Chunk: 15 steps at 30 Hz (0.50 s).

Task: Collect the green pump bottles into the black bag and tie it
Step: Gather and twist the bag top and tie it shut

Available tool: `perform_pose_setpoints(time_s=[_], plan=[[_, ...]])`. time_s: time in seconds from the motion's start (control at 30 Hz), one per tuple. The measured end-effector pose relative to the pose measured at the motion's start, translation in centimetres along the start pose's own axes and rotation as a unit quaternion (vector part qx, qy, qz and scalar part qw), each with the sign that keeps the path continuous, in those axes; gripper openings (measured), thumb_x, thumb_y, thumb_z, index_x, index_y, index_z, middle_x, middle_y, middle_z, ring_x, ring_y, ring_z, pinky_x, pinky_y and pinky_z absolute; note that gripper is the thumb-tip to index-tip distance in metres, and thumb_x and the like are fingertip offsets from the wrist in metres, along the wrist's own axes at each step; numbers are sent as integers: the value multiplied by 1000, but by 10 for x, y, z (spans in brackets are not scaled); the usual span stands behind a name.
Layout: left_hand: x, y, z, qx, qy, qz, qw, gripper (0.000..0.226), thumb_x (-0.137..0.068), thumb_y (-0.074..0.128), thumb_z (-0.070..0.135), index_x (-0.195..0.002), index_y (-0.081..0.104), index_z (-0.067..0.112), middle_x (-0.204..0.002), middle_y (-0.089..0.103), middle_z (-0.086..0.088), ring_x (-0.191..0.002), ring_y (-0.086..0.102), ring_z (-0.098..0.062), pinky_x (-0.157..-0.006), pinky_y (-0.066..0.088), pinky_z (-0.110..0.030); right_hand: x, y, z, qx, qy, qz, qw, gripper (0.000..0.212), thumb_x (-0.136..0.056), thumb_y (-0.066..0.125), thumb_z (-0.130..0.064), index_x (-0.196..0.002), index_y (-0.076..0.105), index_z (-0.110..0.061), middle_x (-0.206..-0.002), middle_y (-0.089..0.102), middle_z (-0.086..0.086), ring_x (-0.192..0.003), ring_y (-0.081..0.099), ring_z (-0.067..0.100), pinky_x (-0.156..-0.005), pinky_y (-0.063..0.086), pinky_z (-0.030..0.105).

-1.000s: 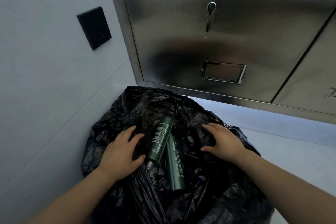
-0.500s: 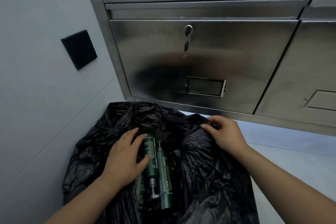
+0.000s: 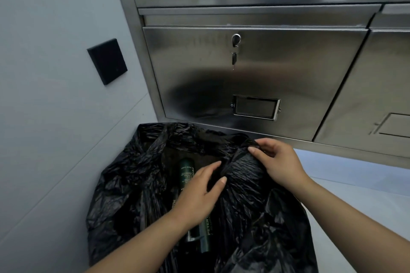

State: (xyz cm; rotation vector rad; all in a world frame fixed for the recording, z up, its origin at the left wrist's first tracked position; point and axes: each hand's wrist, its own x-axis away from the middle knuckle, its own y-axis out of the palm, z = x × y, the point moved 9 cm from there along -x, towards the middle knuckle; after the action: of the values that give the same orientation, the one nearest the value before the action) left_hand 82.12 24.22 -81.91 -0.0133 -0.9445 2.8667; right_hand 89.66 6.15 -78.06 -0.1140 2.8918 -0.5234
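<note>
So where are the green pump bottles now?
The green pump bottles lie inside the open black bag, low in the middle of the head view, partly covered by the left hand.

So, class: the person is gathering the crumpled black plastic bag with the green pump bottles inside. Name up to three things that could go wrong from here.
1. The dark green pump bottles lie loose in the crumpled black plastic bag, whose mouth gapes; lifting now might spill them.
2. The right hand pinches only a thin fold of the rim, which could slip or tear.
3. The left hand lies over the bottles, so a pump head might get caught in the knot.
</note>
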Motion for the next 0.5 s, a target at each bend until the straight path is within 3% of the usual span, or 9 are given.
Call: perform_pose_setpoints(time_s=[0.13,0.2,0.3,0.43,0.5], plan=[[0,15,3,89,-30,-23,995,55,-93,44,48,-145,29,37,-143,39,18,-130,38,1,-110,34,-27,2,4,-6,-1,-10,-7,1000,15,-82,70,-22,-76,67,-35,-80,73,-16,-80,67,-2,-76,49,14],[1,17,7,161,-42,-11,986,46,-95,46,41,-140,40,32,-131,55,13,-115,52,7,-101,42,-21,4,4,-7,7,-12,-7,1000,16,-80,71,-23,-75,68,-38,-80,73,-14,-80,67,0,-78,50,17],[-1,8,8,210,-59,45,975,29,-96,49,29,-123,57,23,-105,68,7,-93,63,4,-81,48,-11,7,-1,-6,27,-12,-1,1000,30,-76,75,-23,-69,66,-50,-74,69,-27,-76,65,-6,-73,46,5],[0,3,10,228,-56,49,971,16,-92,57,12,-103,68,14,-70,60,3,-58,56,2,-58,43,-11,10,-5,3,27,12,-13,999,21,-72,79,-22,-80,67,-38,-80,72,-17,-81,67,-2,-79,48,13],[2,5,10,213,-50,29,975,14,-90,60,11,-100,69,15,-70,57,2,-60,53,-4,-59,43,-15,13,-6,6,33,20,-25,999,20,-71,80,-22,-84,69,-34,-83,73,-13,-81,68,1,-80,49,16]])
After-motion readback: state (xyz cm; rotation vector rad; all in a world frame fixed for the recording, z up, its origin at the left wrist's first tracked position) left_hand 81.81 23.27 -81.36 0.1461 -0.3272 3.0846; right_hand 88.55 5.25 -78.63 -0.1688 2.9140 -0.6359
